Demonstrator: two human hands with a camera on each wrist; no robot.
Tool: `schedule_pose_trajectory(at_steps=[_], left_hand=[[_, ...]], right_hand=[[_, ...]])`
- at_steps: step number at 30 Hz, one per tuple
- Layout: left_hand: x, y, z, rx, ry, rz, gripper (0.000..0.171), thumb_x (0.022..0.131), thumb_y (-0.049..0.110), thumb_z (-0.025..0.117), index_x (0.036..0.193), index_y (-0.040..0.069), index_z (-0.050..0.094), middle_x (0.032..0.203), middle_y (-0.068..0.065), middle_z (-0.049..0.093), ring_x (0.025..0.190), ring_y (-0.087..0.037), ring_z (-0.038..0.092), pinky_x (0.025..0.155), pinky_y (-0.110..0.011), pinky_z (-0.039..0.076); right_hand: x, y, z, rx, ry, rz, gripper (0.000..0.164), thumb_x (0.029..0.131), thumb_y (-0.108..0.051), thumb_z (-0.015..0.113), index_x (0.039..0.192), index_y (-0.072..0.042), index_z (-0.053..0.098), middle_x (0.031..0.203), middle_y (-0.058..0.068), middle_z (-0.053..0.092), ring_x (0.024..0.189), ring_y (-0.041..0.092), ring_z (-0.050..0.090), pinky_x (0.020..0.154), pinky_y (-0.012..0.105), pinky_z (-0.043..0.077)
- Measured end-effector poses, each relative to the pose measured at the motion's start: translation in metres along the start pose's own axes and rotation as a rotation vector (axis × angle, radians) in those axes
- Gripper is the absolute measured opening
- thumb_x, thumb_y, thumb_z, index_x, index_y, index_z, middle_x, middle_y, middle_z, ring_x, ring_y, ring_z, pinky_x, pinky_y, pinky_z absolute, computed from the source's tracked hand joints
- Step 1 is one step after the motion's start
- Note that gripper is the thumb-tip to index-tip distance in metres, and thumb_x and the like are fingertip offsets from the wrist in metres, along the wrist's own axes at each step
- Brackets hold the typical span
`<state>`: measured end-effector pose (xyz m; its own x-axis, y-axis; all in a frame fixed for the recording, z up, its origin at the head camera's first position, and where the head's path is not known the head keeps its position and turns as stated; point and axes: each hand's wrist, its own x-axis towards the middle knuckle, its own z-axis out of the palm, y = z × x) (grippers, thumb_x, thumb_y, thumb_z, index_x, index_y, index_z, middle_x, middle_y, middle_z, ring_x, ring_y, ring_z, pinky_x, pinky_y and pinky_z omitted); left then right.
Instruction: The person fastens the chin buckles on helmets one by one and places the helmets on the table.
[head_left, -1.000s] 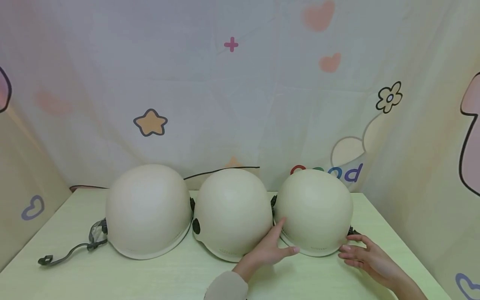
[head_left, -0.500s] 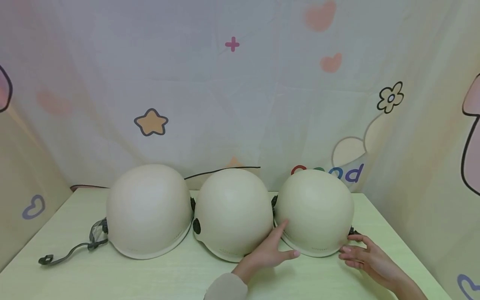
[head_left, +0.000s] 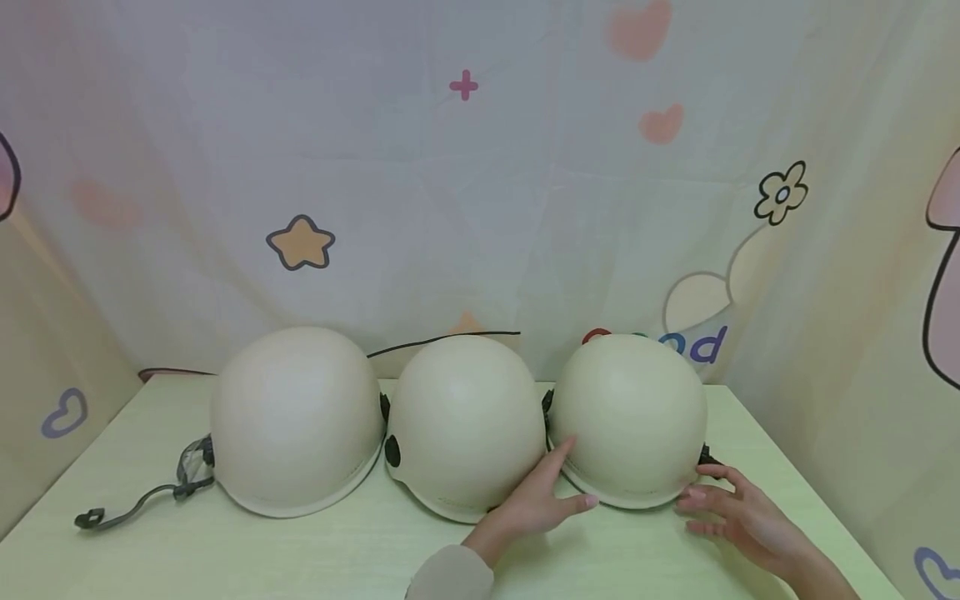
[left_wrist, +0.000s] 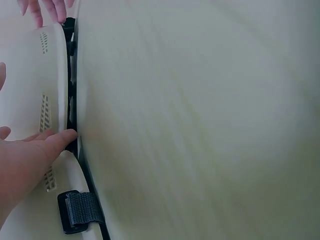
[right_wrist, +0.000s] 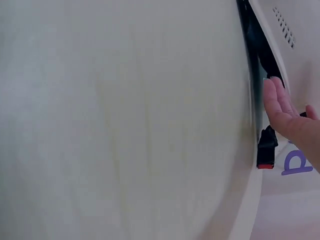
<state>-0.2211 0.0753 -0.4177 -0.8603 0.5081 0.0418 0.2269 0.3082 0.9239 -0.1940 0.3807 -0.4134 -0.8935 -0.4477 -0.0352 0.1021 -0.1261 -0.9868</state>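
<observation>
In the head view, three cream helmets stand dome up in a row. My left hand [head_left: 534, 502] reaches between the middle helmet [head_left: 467, 425] and the right helmet [head_left: 633, 417], fingers extended along the right helmet's left side, thumb by its lower front rim. At that helmet's right lower edge, my right hand [head_left: 742, 521] touches the rim with loosely bent fingers. The front rim sits slightly off the table, with a dark gap under it. A webbing strap [left_wrist: 86, 207] shows beside the rim in the left wrist view, a black buckle [right_wrist: 267, 147] with a red end in the right.
The left helmet [head_left: 296, 425] trails a dark chin strap [head_left: 142, 504] across the pale table [head_left: 300, 562]. A printed curtain [head_left: 510, 208] hangs behind and along both sides.
The right helmet's front rim has risen slightly in the last half second. My right hand's fingers have spread a little; my left hand and the other helmets are nearly still.
</observation>
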Motion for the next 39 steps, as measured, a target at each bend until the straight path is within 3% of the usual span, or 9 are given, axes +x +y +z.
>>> schedule_pose_trajectory(at_steps=[9, 15, 23, 29, 34, 39], left_hand=[[0.001, 0.006, -0.001, -0.035, 0.022, 0.042, 0.079, 0.084, 0.033, 0.065, 0.146, 0.019, 0.019, 0.147, -0.006, 0.025, 0.131, -0.023, 0.028, 0.104, -0.044, 0.025], [0.002, 0.007, -0.002, -0.064, 0.014, 0.040, 0.081, 0.084, 0.034, 0.066, 0.147, 0.022, 0.017, 0.146, -0.005, 0.026, 0.129, -0.022, 0.031, 0.103, -0.045, 0.028], [-0.001, 0.010, -0.003, -0.061, 0.013, 0.034, 0.082, 0.083, 0.035, 0.066, 0.146, 0.028, 0.015, 0.148, -0.003, 0.022, 0.133, -0.024, 0.023, 0.103, -0.049, 0.026], [-0.003, 0.015, -0.002, -0.045, 0.032, 0.017, 0.082, 0.082, 0.037, 0.067, 0.145, 0.034, 0.016, 0.148, -0.001, 0.024, 0.133, -0.025, 0.024, 0.102, -0.050, 0.026], [-0.005, 0.020, -0.002, -0.028, 0.034, 0.038, 0.081, 0.082, 0.038, 0.067, 0.145, 0.034, 0.017, 0.147, -0.001, 0.025, 0.133, -0.024, 0.024, 0.102, -0.050, 0.026], [-0.009, 0.026, -0.003, 0.003, 0.033, 0.070, 0.081, 0.082, 0.038, 0.067, 0.146, 0.031, 0.016, 0.147, -0.004, 0.025, 0.132, -0.025, 0.025, 0.102, -0.050, 0.027]], right_hand=[[0.006, -0.010, 0.014, 0.134, 0.053, -0.219, 0.029, 0.094, 0.009, 0.033, 0.118, -0.008, 0.034, 0.105, 0.013, 0.058, 0.099, 0.026, 0.060, 0.087, 0.037, 0.046], [0.010, -0.015, 0.021, 0.130, 0.141, -0.222, 0.030, 0.093, 0.010, 0.037, 0.116, -0.007, 0.030, 0.100, 0.012, 0.060, 0.094, 0.024, 0.062, 0.085, 0.033, 0.048], [0.012, -0.021, 0.024, 0.131, 0.103, -0.262, 0.037, 0.093, 0.012, 0.036, 0.122, -0.008, 0.025, 0.107, 0.015, 0.052, 0.099, 0.021, 0.058, 0.087, 0.032, 0.047], [0.015, -0.031, 0.031, 0.061, 0.148, -0.283, 0.046, 0.090, 0.014, 0.041, 0.123, -0.013, 0.025, 0.103, 0.013, 0.050, 0.094, 0.018, 0.058, 0.084, 0.029, 0.048], [0.016, -0.040, 0.034, 0.019, 0.163, -0.316, 0.048, 0.088, 0.016, 0.043, 0.123, -0.014, 0.029, 0.107, 0.012, 0.049, 0.096, 0.016, 0.058, 0.083, 0.028, 0.048], [0.016, -0.048, 0.037, 0.060, 0.143, -0.353, 0.048, 0.087, 0.019, 0.041, 0.123, -0.013, 0.036, 0.109, 0.010, 0.052, 0.097, 0.018, 0.058, 0.082, 0.031, 0.049]])
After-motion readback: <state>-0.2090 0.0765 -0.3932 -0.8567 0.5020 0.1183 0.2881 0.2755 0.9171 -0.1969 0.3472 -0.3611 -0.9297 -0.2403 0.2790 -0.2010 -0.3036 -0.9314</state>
